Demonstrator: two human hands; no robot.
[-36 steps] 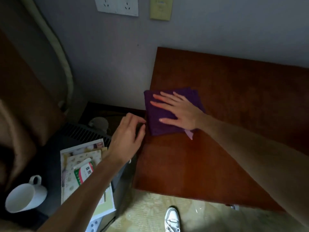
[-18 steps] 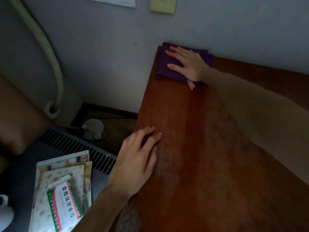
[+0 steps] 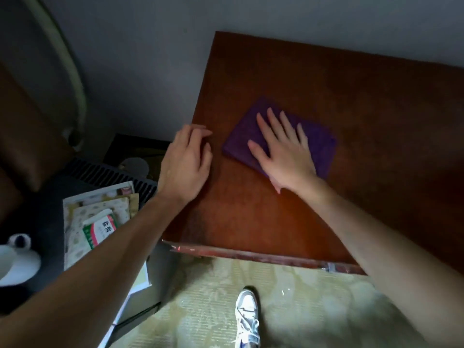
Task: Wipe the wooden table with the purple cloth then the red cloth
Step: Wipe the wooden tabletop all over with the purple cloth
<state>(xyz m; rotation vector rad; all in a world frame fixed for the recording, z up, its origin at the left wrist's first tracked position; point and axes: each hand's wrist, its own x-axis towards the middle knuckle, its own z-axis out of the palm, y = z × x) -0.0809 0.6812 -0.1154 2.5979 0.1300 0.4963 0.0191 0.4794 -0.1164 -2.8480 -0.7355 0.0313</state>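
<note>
A folded purple cloth (image 3: 319, 144) lies on the reddish-brown wooden table (image 3: 364, 101), left of its middle. My right hand (image 3: 283, 151) presses flat on the cloth, fingers straight and spread toward the wall. My left hand (image 3: 185, 162) rests at the table's left edge, fingers loosely bent over the rim and holding nothing. A small pink tag (image 3: 276, 188) shows under my right wrist. No red cloth is in view.
A grey wall runs behind the table. On the left, a dark grilled unit (image 3: 108, 172) carries paper packets (image 3: 100, 222) and a white mug (image 3: 17, 262). A pale hose (image 3: 72, 71) hangs down the wall. My white shoe (image 3: 247, 320) stands on a patterned floor.
My right hand has slid the purple cloth from the far left corner by the wall back toward me. My left hand stays at the table's left edge. The view has pulled back.
</note>
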